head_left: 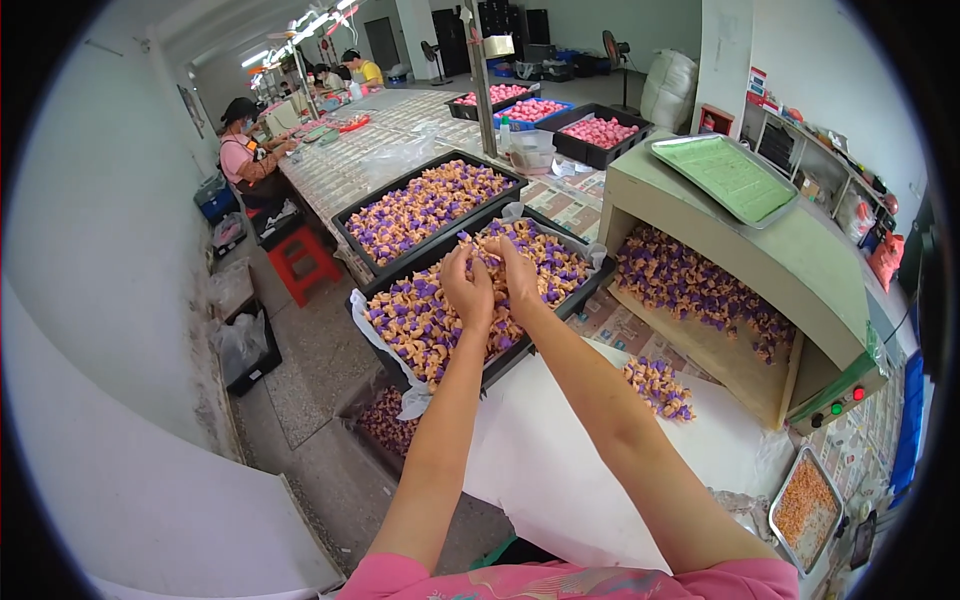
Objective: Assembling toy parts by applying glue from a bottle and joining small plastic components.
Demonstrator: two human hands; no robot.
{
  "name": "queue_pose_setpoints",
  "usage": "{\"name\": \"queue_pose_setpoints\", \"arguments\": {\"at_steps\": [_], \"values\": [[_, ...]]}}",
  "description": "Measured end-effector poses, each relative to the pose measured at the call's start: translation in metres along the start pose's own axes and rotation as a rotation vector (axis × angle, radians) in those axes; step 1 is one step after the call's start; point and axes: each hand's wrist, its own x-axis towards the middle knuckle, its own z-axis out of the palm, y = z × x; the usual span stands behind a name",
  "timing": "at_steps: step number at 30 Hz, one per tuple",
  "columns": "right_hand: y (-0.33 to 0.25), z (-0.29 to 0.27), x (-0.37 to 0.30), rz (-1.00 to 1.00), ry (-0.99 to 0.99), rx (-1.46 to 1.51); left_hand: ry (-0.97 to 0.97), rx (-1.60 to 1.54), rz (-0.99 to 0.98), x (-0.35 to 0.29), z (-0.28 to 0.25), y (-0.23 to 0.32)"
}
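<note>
Both my arms reach forward over a black crate [513, 362] lined with pale plastic and heaped with small purple-and-orange pieces [420, 325]. My left hand [467, 287] and my right hand [517, 272] are cupped close together above the heap, palms facing each other. Their fingers curl round a cluster of the pieces, some showing between the fingertips. Part of the cluster is hidden behind the hands. Right behind stands a second black crate [352, 246], full of the same pieces.
At right, a boxy machine [835, 285] holds more pieces in its opening, with a green tray [725, 178] on top. A loose pile [658, 388] lies on a white sheet [545, 440]. A metal tray [776, 513] is at lower right. A co-worker [245, 150] sits far left.
</note>
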Motion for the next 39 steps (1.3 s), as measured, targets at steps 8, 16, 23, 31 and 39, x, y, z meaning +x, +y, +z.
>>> {"name": "queue_pose_setpoints", "arguments": {"at_steps": [8, 16, 23, 31, 39], "values": [[-0.039, -0.091, -0.073, -0.230, 0.063, -0.232, -0.057, 0.145, 0.378, -0.011, -0.011, 0.021], [-0.007, -0.281, -0.211, -0.355, 0.598, -1.218, -0.691, -0.311, 0.273, -0.195, 0.012, 0.078], [-0.011, -0.343, -0.265, 0.122, 0.460, -1.446, -1.135, -0.016, 0.295, -0.262, 0.053, 0.076], [-0.005, -0.382, -0.210, -0.012, 0.119, -1.435, -1.341, -0.224, 0.275, -0.273, 0.114, 0.083], [-0.014, -0.382, -0.217, -0.217, 0.019, -1.380, -1.340, -0.482, 0.027, -0.275, 0.096, 0.092]]}}
